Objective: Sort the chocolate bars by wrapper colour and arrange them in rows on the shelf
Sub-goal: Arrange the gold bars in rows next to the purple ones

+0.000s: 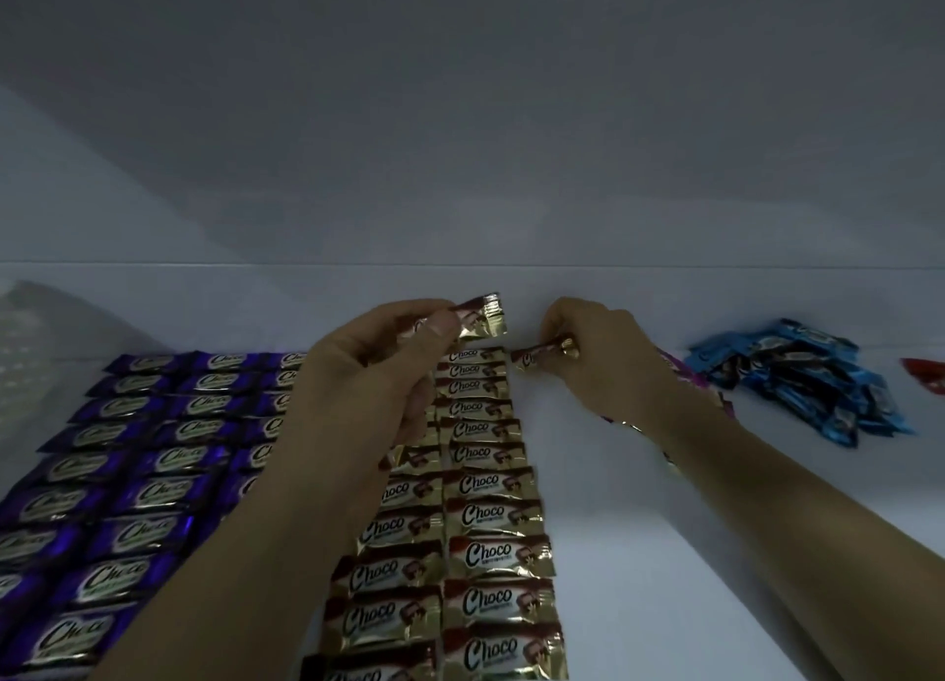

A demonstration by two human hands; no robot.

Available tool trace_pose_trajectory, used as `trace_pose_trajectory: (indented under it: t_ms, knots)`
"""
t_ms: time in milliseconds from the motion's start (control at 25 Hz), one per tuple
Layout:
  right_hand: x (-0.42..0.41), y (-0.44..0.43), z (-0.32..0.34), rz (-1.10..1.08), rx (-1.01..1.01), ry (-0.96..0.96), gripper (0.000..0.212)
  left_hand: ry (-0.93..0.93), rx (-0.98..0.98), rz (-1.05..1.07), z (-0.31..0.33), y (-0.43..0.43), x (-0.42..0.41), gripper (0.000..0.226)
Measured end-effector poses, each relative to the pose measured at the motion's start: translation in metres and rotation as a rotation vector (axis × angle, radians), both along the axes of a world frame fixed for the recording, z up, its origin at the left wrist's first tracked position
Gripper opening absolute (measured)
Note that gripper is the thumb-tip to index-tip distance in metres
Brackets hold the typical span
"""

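Note:
Purple-wrapped Choco bars (128, 476) lie in three neat rows on the left of the white shelf (639, 527). Gold-and-brown Choco bars (491, 516) lie in two rows down the middle. My left hand (373, 368) holds a bunch of gold bars (483, 317) above the far end of those rows. My right hand (598, 363) pinches a single gold bar (542, 355) just right of the far end of the right gold row, low over the shelf.
A loose heap of blue-wrapped bars (797, 378) lies at the right. A red wrapper (925, 373) shows at the right edge. Pink-wrapped bars (685, 373) peek out behind my right wrist. A clear plastic bag (30, 353) sits far left. The shelf's back wall (460, 143) stands close behind.

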State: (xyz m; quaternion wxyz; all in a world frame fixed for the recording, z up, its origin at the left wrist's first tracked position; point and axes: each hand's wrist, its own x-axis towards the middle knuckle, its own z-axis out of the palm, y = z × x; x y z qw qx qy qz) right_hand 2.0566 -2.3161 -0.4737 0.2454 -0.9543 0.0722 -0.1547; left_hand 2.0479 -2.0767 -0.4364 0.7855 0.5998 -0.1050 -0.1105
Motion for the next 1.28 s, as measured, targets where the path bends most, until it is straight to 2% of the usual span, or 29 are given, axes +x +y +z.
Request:
trace_pose_trajectory:
  t_ms: [120, 240, 320, 480, 640, 720, 760, 840, 920, 960, 1040, 1120, 1160, 1200, 1280]
  knots:
    - [0.001, 0.006, -0.014, -0.013, -0.255, -0.057, 0.006, 0.033, 0.004, -0.009, -0.002, 0.002, 0.001, 0.026]
    - [-0.004, 0.012, -0.02, -0.119, -0.505, -0.168, 0.009, 0.077, -0.023, -0.005, -0.002, 0.005, 0.003, 0.027]
    - [-0.007, 0.015, -0.02, -0.08, -0.474, -0.236, 0.018, 0.088, -0.043, 0.001, -0.002, 0.007, 0.004, 0.028]
    - [-0.013, 0.02, -0.024, 0.062, -0.348, -0.046, 0.029, 0.124, -0.072, 0.024, -0.002, 0.009, 0.004, 0.022]
    - [-0.015, 0.021, -0.024, 0.093, -0.373, 0.025, 0.042, 0.118, -0.035, 0.048, -0.004, 0.009, 0.005, 0.021]
    - [-0.018, 0.024, -0.019, 0.096, -0.412, -0.011, 0.044, 0.116, -0.024, 0.053, -0.004, 0.009, 0.004, 0.021]
    - [-0.022, 0.028, -0.01, 0.086, -0.35, -0.086, 0.04, 0.116, -0.023, 0.051, -0.004, 0.009, 0.004, 0.02]
    - [-0.034, 0.041, 0.023, 0.09, 0.064, -0.195, 0.026, 0.101, -0.012, 0.029, -0.003, 0.009, 0.003, 0.019]
    - [-0.045, 0.055, 0.057, 0.264, 0.526, -0.104, 0.018, 0.034, 0.053, 0.018, -0.001, 0.007, 0.0, 0.024]
    - [-0.048, 0.061, 0.067, 0.357, 0.623, -0.048, 0.017, -0.01, 0.099, 0.019, -0.001, 0.006, -0.003, 0.027]
    - [-0.052, 0.064, 0.072, 0.439, 0.63, -0.065, 0.018, -0.046, 0.141, 0.037, 0.0, 0.002, -0.006, 0.025]
    - [-0.049, 0.051, 0.067, 0.284, 0.63, -0.183, 0.016, 0.041, 0.094, 0.077, 0.001, 0.002, -0.004, 0.009]
    - [-0.045, 0.038, 0.062, 0.154, 0.615, -0.238, 0.017, 0.125, 0.022, 0.075, 0.002, 0.003, -0.001, 0.012]
    - [-0.041, 0.024, 0.056, 0.036, 0.552, -0.268, 0.017, 0.2, -0.068, 0.062, 0.003, 0.004, 0.002, 0.025]
    - [-0.034, 0.0, 0.04, -0.085, 0.33, -0.192, 0.018, 0.233, -0.191, 0.03, 0.003, 0.006, 0.008, 0.051]
